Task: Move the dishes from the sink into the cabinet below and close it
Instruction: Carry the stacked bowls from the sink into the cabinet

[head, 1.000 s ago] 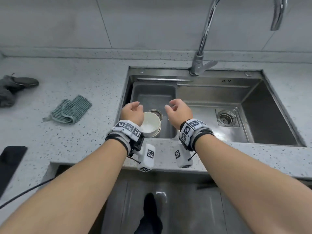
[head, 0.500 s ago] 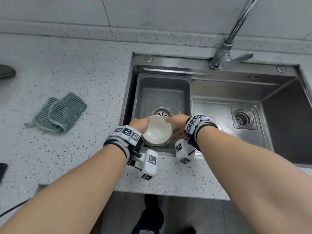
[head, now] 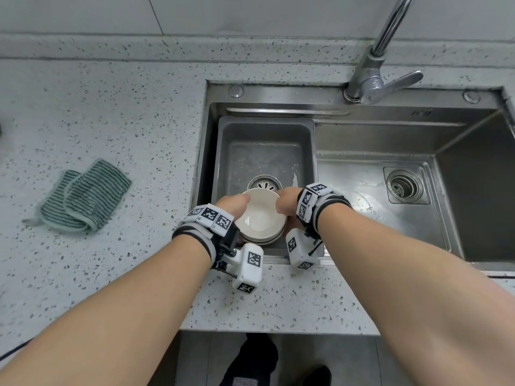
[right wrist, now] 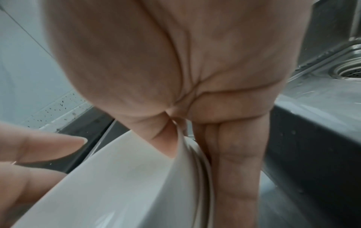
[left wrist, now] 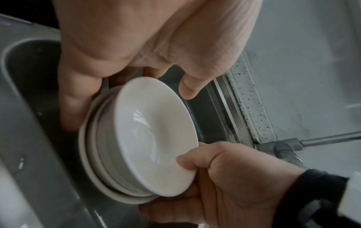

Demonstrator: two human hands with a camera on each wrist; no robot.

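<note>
Stack of white dishes point(head: 262, 218): in the sink's point(head: 376, 126) small left basin, near its front wall. Left hand point(head: 232, 206) grasps the stack's 9 o'clock rim; right hand point(head: 287, 203) grasps its 3 o'clock rim, fingers beneath. Striped cloth point(head: 83, 196): on the counter at 9 o'clock.

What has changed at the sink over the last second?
Both hands went down into the small basin: the left hand and right hand, loosely curled above the stack of white dishes a second ago, now grip its opposite rims. The stack remains in the sink; the striped cloth lies unmoved.
</note>
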